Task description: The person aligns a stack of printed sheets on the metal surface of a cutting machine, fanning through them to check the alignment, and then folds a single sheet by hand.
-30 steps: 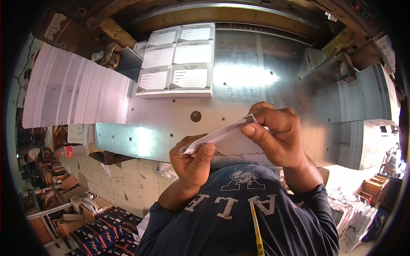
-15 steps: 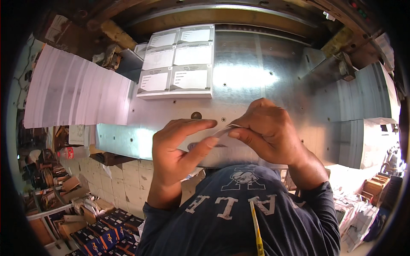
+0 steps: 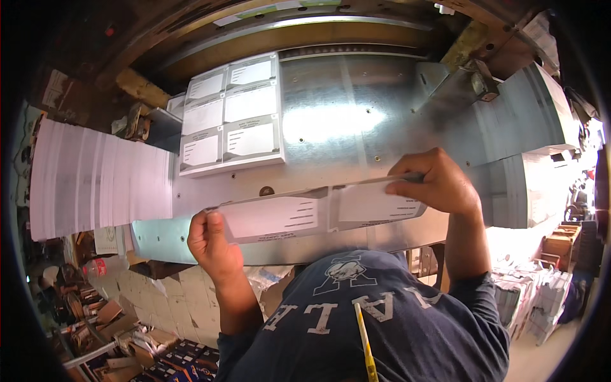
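Observation:
Stretched out above the near part of the metal table is a printed paper strip (image 3: 273,218), grey with white label panels and short lines of text. My left hand (image 3: 215,247) pinches its left end between thumb and fingers. At the other end, my right hand (image 3: 439,183) grips the strip with the thumb on the printed face. Beyond it, toward the back left, lies a squared stack of printed sheets (image 3: 230,114) bearing the same grey-and-white panels. Whether the strip is one sheet or several, I cannot tell.
The shiny metal table (image 3: 328,153) has small round holes and a dark round knob (image 3: 266,191). Tall paper stacks (image 3: 102,181) stand on the left, with more paper stacks (image 3: 538,121) on the right. Metal side guides flank the table. A plastic bottle (image 3: 95,267) is at lower left.
My hands have moved apart, the left one leftward and closing on the strip's end. The strip, bent and seen edge-on before, is now spread flat between them. The view has shifted.

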Available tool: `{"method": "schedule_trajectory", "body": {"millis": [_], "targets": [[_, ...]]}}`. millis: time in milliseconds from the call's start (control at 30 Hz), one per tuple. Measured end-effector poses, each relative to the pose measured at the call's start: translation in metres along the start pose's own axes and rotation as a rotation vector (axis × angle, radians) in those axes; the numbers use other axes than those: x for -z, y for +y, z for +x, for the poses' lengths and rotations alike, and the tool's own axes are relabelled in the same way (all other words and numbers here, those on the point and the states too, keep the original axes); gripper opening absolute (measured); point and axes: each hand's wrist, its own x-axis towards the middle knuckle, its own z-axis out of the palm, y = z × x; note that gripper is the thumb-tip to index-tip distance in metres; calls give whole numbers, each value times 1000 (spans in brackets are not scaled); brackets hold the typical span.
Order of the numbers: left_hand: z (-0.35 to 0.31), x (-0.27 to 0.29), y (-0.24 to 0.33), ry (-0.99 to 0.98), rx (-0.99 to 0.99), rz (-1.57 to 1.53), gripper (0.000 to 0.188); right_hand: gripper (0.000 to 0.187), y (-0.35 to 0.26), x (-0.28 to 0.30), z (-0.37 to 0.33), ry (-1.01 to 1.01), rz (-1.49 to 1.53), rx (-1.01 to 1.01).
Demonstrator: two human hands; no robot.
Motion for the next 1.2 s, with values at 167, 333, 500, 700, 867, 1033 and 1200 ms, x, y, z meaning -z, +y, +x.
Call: {"method": "schedule_trajectory", "body": {"millis": [167, 333, 500, 700, 867, 1033, 1200], "targets": [[6, 10, -5, 46, 34, -169, 20, 17, 7, -11, -1, 432, 830, -56], [10, -2, -7, 86, 49, -212, 31, 15, 11, -21, 2, 524, 949, 138], [8, -1, -14, 73, 95, -237, 37, 15, 1, -20, -3, 539, 915, 126], [5, -3, -17, 54, 107, -263, 36, 17, -4, -17, -9, 524, 833, 111], [5, 0, -18, 39, 97, -288, 33, 17, -5, -16, -9, 533, 832, 119], [3, -1, -18, 65, 90, -270, 32, 17, -9, -16, -8, 561, 851, 167], [4, -3, -16, 71, 83, -274, 31, 18, -12, -15, -8, 565, 842, 150]]}}
